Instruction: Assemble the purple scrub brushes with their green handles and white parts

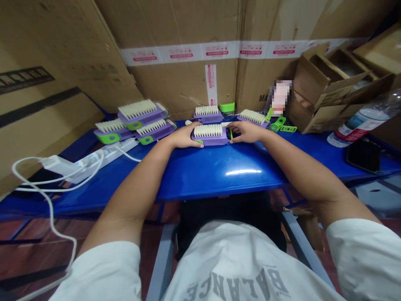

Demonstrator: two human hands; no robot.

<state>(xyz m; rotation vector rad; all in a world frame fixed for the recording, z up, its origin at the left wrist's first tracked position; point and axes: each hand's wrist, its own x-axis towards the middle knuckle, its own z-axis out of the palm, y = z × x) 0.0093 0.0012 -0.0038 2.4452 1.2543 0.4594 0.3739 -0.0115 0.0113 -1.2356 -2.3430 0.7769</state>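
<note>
A purple brush (209, 134) with white bristles and a green end lies bristles-up on the blue table (219, 171). My left hand (184, 137) is curled round its left end. My right hand (246, 131) grips its right end, fingers bent against it. Just behind it rest another purple brush (207, 113) and a third one (253, 117) to the right.
Three stacked purple brushes (134, 121) sit at the left. A white power strip with cables (94, 159) lies near them. Green plastic parts (280, 124), a plastic bottle (360, 121), a dark phone (363, 155) and open cartons (332, 83) are at the right. Cardboard walls stand behind.
</note>
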